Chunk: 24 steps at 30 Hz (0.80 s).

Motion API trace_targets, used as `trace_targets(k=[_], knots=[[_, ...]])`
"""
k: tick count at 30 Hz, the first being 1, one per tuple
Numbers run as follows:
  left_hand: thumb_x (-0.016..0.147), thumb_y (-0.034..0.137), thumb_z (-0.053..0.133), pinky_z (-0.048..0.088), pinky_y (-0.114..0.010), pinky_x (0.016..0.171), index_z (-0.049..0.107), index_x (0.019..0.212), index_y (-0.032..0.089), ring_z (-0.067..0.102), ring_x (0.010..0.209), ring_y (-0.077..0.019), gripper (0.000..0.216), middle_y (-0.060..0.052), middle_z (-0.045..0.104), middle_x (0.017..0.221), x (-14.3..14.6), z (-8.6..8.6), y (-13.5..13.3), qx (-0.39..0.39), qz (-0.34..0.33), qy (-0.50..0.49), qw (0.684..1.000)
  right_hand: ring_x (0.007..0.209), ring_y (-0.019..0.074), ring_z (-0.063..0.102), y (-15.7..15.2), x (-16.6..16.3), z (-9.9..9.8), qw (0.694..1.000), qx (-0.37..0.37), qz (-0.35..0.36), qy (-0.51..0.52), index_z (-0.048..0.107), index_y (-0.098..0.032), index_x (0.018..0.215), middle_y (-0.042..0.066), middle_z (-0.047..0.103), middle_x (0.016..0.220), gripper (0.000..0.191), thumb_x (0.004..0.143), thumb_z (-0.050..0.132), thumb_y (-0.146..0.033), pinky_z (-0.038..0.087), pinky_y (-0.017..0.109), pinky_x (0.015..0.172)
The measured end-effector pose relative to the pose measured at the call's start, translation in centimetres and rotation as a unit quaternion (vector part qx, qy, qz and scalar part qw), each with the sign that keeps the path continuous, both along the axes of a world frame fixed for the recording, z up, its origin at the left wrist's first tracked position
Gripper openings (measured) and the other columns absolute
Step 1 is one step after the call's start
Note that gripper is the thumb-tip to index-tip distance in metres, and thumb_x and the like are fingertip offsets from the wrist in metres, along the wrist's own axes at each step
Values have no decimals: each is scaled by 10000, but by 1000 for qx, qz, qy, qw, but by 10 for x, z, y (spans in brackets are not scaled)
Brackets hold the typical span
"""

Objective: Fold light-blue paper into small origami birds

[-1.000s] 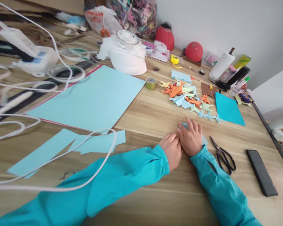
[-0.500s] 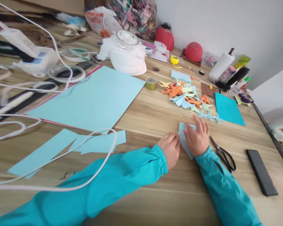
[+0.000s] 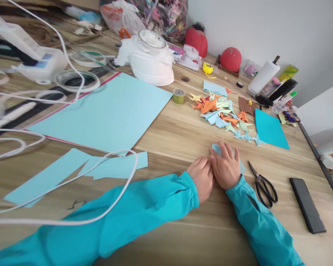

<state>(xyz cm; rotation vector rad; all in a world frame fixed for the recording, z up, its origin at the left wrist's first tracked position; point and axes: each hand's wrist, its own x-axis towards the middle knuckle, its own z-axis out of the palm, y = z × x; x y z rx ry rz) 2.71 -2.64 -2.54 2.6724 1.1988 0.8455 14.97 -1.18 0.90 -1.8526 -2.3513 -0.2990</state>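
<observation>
Covering blue paper (image 3: 216, 148): right hand (image 3: 225, 166) fingers spread, left hand (image 3: 201, 179) curled (pinch? can't tell); uneven pressure might skew it.

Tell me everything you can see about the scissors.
The scissors have slim, pointed metal-looking blades, which appear closed, and black looped handles that look much bigger than the blades. They lie flat on the wooden table, tips toward the far left, handles toward the near right. They sit between the right hand and the phone, apart from both. Only the table seems to touch them.
</observation>
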Motion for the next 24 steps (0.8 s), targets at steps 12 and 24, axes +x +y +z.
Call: trace_targets(k=[12, 24], knots=[[830, 189, 450, 429, -416, 892, 677, 777, 116, 527, 931, -238, 244, -120, 668, 893, -15, 7, 21, 66, -56, -26, 996, 1084, 208, 511, 10, 33, -5, 984, 89, 2, 153, 514, -157, 1252, 125, 557, 1204, 402, 941, 294, -284, 412, 346, 905], [859, 186, 422, 456, -363, 716, 665, 811, 126, 531, 811, -215, 255, -91, 658, 812, -26, 5, 60, 101, -33, 16, 994, 998, 235, 483, -15, 23, -12, 996, 43, 65, 31, 618, -180, 1116, 96, 588, 1182, 301, 881, 456, -277, 405, 368, 872]])
